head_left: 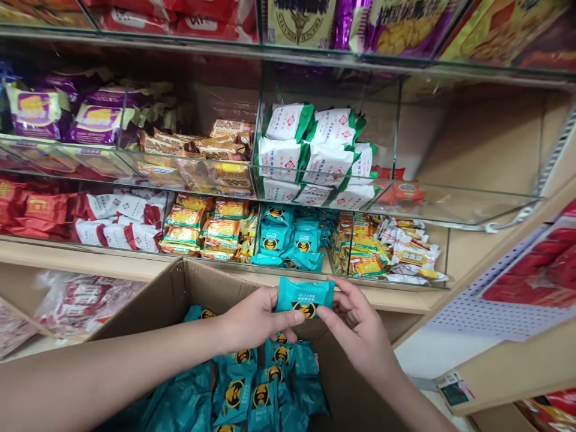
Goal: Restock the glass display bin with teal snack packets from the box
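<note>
A small teal snack packet (306, 293) with a black and gold emblem is held level between both hands. My left hand (265, 312) pinches its left end, thumb across the front. On the other end, my right hand (348, 315) grips with thumb and fingertips. Below them stands an open cardboard box (216, 285) holding many teal packets (236, 390) of the same look. Straight ahead, a clear shelf bin has matching teal packets (274, 240) stacked in it. My left forearm covers part of the box.
Clear dividers split the shelves. White-and-green packets (326, 162) sit above the teal bin, with yellow packets (182, 225) to its left. A wooden shelf edge (400, 297) runs behind my hands. Red packages (540, 264) hang at right; a plastic bag (85, 300) lies at lower left.
</note>
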The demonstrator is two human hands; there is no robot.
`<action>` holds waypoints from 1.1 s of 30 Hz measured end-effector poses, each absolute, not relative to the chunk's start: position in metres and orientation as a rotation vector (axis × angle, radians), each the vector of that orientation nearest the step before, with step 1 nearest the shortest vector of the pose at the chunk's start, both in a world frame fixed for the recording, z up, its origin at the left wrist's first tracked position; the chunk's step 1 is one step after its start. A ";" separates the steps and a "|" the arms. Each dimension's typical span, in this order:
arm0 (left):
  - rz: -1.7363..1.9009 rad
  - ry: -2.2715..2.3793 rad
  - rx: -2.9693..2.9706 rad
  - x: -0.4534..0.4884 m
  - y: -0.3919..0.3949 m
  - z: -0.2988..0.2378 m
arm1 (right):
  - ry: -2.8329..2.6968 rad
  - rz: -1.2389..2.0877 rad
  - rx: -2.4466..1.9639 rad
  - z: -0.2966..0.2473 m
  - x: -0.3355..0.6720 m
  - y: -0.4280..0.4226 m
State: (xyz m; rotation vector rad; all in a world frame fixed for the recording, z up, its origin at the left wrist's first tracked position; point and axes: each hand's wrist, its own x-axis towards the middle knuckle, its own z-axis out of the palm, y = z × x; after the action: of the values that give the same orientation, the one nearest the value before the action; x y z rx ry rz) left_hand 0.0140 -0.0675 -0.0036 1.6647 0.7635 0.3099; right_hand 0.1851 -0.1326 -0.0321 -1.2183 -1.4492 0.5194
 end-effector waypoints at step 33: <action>0.209 0.878 1.242 0.003 -0.096 -0.009 | -1.959 0.067 -1.338 -0.053 0.163 -0.159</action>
State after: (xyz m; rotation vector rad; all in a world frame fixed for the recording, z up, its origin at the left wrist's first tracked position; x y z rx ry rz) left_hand 0.0034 -0.0965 -0.0095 1.2422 0.8782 0.2095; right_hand 0.1631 -0.1587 -0.0531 -1.3384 -1.9588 0.0675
